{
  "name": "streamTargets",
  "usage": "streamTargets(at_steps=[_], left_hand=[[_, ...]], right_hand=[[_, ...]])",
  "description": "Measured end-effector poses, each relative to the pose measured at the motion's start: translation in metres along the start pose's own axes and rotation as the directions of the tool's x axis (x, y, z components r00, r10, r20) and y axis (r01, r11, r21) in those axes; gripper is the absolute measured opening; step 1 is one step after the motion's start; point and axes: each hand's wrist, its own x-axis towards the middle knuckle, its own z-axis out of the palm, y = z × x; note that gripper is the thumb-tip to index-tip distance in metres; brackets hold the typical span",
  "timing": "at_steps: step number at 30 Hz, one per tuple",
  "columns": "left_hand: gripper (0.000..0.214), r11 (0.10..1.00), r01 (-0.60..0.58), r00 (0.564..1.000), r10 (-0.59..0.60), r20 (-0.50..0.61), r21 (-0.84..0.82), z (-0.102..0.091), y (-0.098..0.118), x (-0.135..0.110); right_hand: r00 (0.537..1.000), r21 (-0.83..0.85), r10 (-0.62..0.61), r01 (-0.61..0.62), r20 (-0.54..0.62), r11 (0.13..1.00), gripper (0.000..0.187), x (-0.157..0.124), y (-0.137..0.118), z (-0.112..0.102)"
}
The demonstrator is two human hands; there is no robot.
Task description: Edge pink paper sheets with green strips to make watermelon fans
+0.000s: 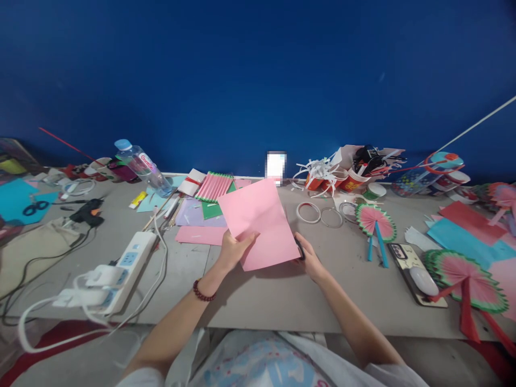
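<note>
A sheet of pink paper [262, 226] is held up in front of me, over the grey table. My left hand [237, 250] grips its lower left edge, thumb on top and fingers underneath. At the sheet's right edge, my right hand [308, 257] is closed round black-handled scissors [299, 248]; their blades are hidden, apparently behind the paper. Just past the sheet lie a pleated pink paper piece with green edges [214, 186] and a flat pink strip [199, 235].
A white power strip [131, 263] with cables lies left, near a glue gun [86, 213] and a leaning plastic bottle [145, 169]. On the right are tape rings [308, 213], paper fans [377, 221], a phone [403, 263] and a mouse [423, 281]. A blue wall [258, 80] stands behind.
</note>
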Motion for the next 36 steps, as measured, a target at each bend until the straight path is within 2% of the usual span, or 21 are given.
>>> streamTargets(at_steps=[6,12,36], left_hand=[[0.048,1.000,0.024,1.000,-0.024,0.006,-0.007,-0.0005,-0.0012,0.0004],[0.044,1.000,-0.002,1.000,0.002,0.010,0.004,-0.0005,0.0016,0.0005],[0.038,0.998,-0.047,0.998,0.046,0.032,0.038,-0.0028,0.0008,0.0014]], right_hand=[[1.000,0.025,0.028,-0.027,-0.005,0.999,0.039,-0.0007,-0.0019,0.0004],[0.999,0.010,0.046,-0.046,-0.015,0.999,0.037,-0.0007,0.0001,-0.0029],[1.000,0.031,0.017,-0.017,0.006,0.999,0.040,0.0038,0.0041,-0.0037]])
